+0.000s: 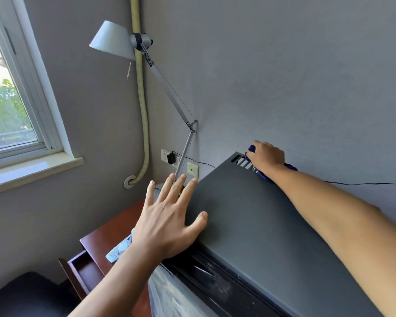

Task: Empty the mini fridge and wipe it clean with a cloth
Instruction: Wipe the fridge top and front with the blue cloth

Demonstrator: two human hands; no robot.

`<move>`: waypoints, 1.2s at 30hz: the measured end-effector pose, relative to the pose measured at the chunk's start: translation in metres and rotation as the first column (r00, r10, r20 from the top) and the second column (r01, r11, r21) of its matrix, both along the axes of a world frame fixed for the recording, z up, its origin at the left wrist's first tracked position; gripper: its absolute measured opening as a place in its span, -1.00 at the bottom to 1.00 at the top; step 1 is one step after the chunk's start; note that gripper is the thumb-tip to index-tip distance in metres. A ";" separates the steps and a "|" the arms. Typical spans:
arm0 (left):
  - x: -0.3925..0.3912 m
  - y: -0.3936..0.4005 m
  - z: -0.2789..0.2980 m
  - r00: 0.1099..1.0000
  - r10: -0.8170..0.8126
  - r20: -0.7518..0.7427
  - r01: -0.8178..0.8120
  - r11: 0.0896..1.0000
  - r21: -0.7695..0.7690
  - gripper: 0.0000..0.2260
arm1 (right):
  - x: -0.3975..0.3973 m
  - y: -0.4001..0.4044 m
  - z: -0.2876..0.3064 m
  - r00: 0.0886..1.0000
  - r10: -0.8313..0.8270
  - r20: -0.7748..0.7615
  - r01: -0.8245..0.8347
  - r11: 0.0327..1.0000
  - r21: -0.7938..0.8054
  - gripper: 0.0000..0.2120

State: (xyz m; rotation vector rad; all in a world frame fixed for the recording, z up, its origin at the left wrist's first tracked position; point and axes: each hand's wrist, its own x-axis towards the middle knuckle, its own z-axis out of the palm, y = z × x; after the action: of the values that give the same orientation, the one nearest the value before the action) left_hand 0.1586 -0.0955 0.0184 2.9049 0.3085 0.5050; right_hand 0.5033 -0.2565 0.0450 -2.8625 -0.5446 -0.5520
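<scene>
the right hand [266,157] is stretched to the far back corner of the fridge [256,216] top, its fingers curled round a dark blue cloth [290,167] and pressing it down where the vent slots [244,162] are cut, probably because dust gathers around those openings. only the ends of the cloth show, poking out on either side of the hand. the left hand [167,221] lies flat with its fingers spread wide, the palm near the front left edge of the top and the fingertips reaching past the left edge; it holds nothing and seems placed there to steady the body for the long reach. the fridge stands against the grey wall, a thin black cable [364,184] running behind it, and only its top and the upper edge of its front can be seen, so whether the inside is emptied cannot be told. to the left a reddish wooden desk [110,232] with a drawer pulled open carries a remote control [120,249], and a white lamp [114,42] on a jointed arm leans over it beside the window [14,106].
</scene>
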 end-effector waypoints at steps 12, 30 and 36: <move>0.006 0.003 -0.005 0.998 -0.057 -0.032 0.058 0.998 0.028 -0.19 | -0.093 -0.201 0.002 0.964 -0.255 -0.079 0.259 0.965 0.045 -0.82; 0.009 0.000 0.001 0.978 -0.063 -0.198 0.071 0.997 0.030 -0.15 | -0.079 -0.136 0.009 0.976 -0.216 -0.027 0.214 0.975 -0.057 -0.93; 0.012 0.000 0.002 0.982 -0.057 -0.178 0.060 0.998 0.012 -0.18 | -0.043 -0.014 0.005 0.999 -0.034 -0.007 0.034 0.999 -0.011 -0.84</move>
State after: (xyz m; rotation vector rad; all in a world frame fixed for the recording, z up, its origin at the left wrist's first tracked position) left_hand 0.1702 -0.0960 0.0199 2.9717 0.2430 0.2403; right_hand 0.4601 -0.2706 0.0498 -2.8880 -0.4996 -0.5458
